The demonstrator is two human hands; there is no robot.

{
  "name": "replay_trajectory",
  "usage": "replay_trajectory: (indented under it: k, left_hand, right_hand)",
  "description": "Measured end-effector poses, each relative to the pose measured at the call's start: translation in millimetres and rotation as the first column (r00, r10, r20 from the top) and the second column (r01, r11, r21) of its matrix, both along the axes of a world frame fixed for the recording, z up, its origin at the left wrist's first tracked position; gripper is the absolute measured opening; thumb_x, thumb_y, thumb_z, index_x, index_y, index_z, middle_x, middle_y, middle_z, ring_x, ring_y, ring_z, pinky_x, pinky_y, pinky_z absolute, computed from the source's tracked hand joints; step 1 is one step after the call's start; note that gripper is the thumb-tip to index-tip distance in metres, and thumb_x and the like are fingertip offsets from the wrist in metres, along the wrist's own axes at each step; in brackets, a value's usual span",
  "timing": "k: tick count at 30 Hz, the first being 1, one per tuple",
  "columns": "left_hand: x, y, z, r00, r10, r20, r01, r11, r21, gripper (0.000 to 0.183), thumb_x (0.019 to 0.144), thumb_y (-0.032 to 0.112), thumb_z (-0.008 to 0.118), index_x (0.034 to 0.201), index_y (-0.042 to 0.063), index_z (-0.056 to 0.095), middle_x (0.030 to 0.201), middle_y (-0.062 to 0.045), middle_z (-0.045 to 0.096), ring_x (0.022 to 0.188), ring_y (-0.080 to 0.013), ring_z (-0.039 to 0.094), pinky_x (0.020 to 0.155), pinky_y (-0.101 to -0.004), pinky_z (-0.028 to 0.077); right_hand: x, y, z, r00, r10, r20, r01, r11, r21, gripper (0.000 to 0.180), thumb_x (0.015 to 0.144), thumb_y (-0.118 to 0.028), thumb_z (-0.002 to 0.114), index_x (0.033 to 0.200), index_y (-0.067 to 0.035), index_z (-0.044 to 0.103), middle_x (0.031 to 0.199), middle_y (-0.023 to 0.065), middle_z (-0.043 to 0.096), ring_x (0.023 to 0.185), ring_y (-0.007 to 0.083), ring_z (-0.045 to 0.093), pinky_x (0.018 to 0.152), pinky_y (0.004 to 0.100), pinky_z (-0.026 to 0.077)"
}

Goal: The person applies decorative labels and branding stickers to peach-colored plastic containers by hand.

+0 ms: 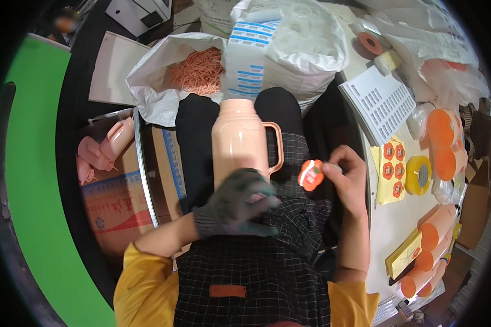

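Note:
A peach-coloured vacuum jug (pixel 239 143) with a side handle lies along my lap, its capped top pointing away from me. My left hand (pixel 239 206), in a dark knitted work glove, is over the jug's near end and hides it. Its fingers are spread and blurred; whether they touch the jug is unclear. On the right, my bare right hand (pixel 347 175) pinches the edge of an orange flower-shaped sticker (pixel 310 175) between thumb and forefinger. The sticker, which bears writing and a white stripe, hangs apart from the jug beside its handle.
A white sack (pixel 147 77) holds peach plastic strips; another sack (pixel 307 65) holds clear plastic parts. Yellow sticker sheets (pixel 393 173), a tape roll (pixel 418 175) and several peach cylinders (pixel 438 227) lie on the right-hand table (pixel 378 245). Pink jug bodies (pixel 118 137) sit at left.

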State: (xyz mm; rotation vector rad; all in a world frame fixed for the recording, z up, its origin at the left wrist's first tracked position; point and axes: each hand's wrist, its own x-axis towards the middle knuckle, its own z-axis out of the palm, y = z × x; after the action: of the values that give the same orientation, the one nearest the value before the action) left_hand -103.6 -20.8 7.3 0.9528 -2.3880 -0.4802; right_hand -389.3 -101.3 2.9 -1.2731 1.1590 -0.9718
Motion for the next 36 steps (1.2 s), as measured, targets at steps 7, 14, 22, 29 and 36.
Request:
replay_trajectory:
  k: [7, 14, 22, 29, 36]
  left_hand:
    - [36.6, 44.1, -61.9, 0.846, 0.529, -0.072, -0.533, 0.843, -0.072, 0.107, 0.068, 0.034, 0.099, 0.15, 0.002, 0.039, 0.138, -0.021, 0.051, 0.122, -0.0402, 0.055, 0.103, -0.0527, 0.048]
    - [31.5, 49.6, -76.6, 0.801, 0.559, -0.215, -0.584, 0.809, -0.072, 0.085, 0.071, 0.022, 0.09, 0.144, 0.003, 0.05, 0.14, -0.019, 0.052, 0.122, -0.0389, 0.057, 0.104, -0.0512, 0.05]
    - [42.3, 40.2, -60.6, 0.879, 0.474, 0.059, -0.472, 0.881, -0.047, 0.071, 0.079, 0.029, 0.08, 0.144, 0.009, 0.058, 0.152, -0.013, 0.052, 0.133, -0.0377, 0.05, 0.109, -0.0497, 0.045]
    - [31.1, 37.9, -46.0, 0.851, 0.524, 0.046, -0.522, 0.852, -0.047, 0.056, 0.087, 0.022, 0.076, 0.135, 0.0, 0.059, 0.15, -0.024, 0.054, 0.132, -0.0447, 0.055, 0.108, -0.0576, 0.044]
    - [27.4, 15.2, -32.2, 0.8, 0.541, -0.261, -0.588, 0.794, -0.157, 0.057, 0.093, 0.024, 0.077, 0.14, -0.002, 0.057, 0.144, -0.027, 0.057, 0.124, -0.044, 0.06, 0.103, -0.0519, 0.051]
  right_hand:
    - [102.8, -49.8, 2.5, 0.889, 0.404, -0.215, -0.395, 0.915, 0.085, 0.042, 0.079, -0.029, 0.094, 0.08, -0.003, 0.06, 0.076, 0.0039, 0.062, 0.068, 0.0123, 0.065, 0.062, 0.0325, 0.052]
    - [128.5, -56.5, 15.1, 0.69, 0.441, -0.574, -0.512, 0.858, 0.044, 0.044, 0.076, -0.035, 0.094, 0.084, -0.004, 0.063, 0.081, 0.0075, 0.064, 0.068, 0.022, 0.067, 0.063, 0.0347, 0.053]
    - [135.0, -53.6, 2.7, 0.694, -0.055, -0.718, -0.557, 0.591, -0.583, 0.046, 0.068, -0.034, 0.097, 0.087, -0.006, 0.065, 0.081, 0.0093, 0.058, 0.069, 0.0307, 0.064, 0.062, 0.038, 0.052]
    - [140.1, -25.8, -31.8, 0.784, -0.083, -0.615, -0.443, 0.618, -0.649, 0.059, 0.066, -0.057, 0.088, 0.091, -0.01, 0.062, 0.09, 0.0064, 0.056, 0.091, 0.0308, 0.065, 0.076, 0.0409, 0.055]
    - [92.4, 39.2, -3.9, 0.914, 0.207, -0.348, -0.384, 0.716, -0.583, 0.078, 0.063, -0.032, 0.096, 0.125, -0.012, 0.053, 0.113, 0.0124, 0.058, 0.092, 0.0392, 0.068, 0.076, 0.0472, 0.056]
